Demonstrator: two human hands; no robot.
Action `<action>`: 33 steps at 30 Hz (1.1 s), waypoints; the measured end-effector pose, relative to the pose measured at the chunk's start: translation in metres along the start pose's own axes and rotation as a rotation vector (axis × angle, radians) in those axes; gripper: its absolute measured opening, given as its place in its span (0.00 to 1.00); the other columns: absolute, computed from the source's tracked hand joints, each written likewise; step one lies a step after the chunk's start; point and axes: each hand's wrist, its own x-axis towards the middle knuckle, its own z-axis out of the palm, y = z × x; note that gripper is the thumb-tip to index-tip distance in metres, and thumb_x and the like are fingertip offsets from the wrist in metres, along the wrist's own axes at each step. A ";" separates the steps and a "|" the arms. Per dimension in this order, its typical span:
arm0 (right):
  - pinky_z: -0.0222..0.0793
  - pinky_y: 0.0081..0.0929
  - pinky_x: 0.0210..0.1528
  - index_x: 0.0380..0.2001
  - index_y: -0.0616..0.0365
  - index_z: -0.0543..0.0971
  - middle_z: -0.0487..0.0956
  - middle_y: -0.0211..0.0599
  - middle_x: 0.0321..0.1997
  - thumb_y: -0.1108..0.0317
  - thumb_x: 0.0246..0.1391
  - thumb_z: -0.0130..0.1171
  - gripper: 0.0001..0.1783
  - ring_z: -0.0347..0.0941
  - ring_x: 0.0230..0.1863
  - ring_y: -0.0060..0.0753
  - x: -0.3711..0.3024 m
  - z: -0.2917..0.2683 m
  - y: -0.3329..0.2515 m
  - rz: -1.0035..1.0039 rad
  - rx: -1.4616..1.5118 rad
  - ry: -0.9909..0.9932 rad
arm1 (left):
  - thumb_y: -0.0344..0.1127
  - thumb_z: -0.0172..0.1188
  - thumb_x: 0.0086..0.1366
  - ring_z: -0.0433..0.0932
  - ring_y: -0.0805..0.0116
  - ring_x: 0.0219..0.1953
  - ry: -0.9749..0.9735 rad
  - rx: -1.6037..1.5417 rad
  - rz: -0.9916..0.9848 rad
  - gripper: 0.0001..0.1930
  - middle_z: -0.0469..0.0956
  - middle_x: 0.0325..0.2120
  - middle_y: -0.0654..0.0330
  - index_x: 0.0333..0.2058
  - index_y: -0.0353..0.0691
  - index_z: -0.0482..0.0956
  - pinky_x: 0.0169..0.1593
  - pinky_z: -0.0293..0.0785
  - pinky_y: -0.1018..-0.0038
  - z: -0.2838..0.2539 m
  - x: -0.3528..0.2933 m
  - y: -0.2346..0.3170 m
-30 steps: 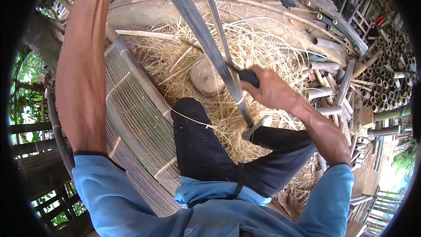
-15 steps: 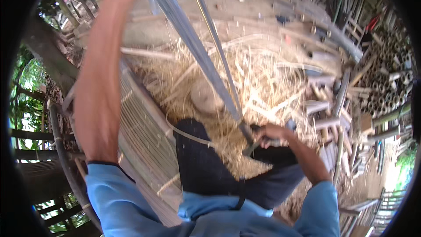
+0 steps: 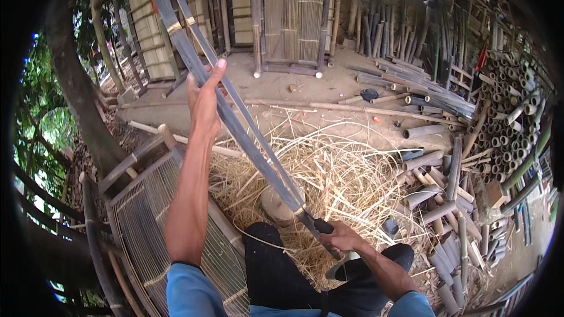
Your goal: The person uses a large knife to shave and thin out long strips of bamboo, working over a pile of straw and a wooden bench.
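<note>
A long grey bamboo pole, split lengthwise, slants from the upper left down to my right hand. Its wider half and narrower half lie apart along most of their length and come together at the low end. My left hand is around the wider half partway up, thumb stretched along it. Down by my knees, my right hand is closed on the dark handle of a knife, at the pole's low end. Most of the blade is hidden. Beneath the pole sits a round wooden block.
Pale bamboo shavings heap around the block. A slatted bamboo bench stands at my left. Cut bamboo tubes are stacked on the right, with loose pieces nearer me. Bamboo panels stand at the back.
My left hand has come down and to the right from the upper edge. The pole has shifted left at its upper end, and my right hand has moved slightly lower. The view has tilted up.
</note>
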 end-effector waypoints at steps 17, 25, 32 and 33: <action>0.78 0.55 0.39 0.54 0.69 0.65 0.81 0.67 0.30 0.57 0.51 0.64 0.35 0.80 0.35 0.69 0.034 -0.022 0.118 -0.082 -0.759 0.379 | 0.35 0.74 0.54 0.69 0.80 0.14 -0.221 0.101 -0.080 0.15 0.81 0.20 0.58 0.33 0.27 0.85 0.17 0.63 0.80 0.122 -0.047 0.000; 0.59 0.22 0.14 0.41 0.61 0.77 0.71 0.25 0.13 0.56 0.56 0.68 0.20 0.65 0.12 0.17 -0.066 -0.026 0.030 0.102 0.045 0.083 | 0.36 0.75 0.53 0.71 0.76 0.14 0.012 0.156 -0.067 0.13 0.78 0.19 0.60 0.27 0.33 0.82 0.17 0.66 0.77 0.107 -0.030 -0.033; 0.66 0.22 0.21 0.37 0.60 0.74 0.74 0.27 0.20 0.58 0.54 0.73 0.20 0.71 0.19 0.21 -0.107 -0.072 -0.021 -0.255 0.192 0.343 | 0.50 0.66 0.62 0.67 0.74 0.14 0.006 -0.151 0.005 0.21 0.76 0.18 0.59 0.23 0.38 0.75 0.18 0.62 0.77 0.098 -0.006 -0.038; 0.67 0.22 0.26 0.36 0.59 0.74 0.75 0.27 0.24 0.55 0.53 0.73 0.23 0.71 0.25 0.20 -0.081 -0.077 -0.041 -0.290 0.049 0.450 | 0.52 0.63 0.65 0.68 0.73 0.15 -0.005 -0.166 -0.013 0.23 0.76 0.19 0.57 0.23 0.38 0.73 0.19 0.63 0.76 0.097 -0.009 -0.040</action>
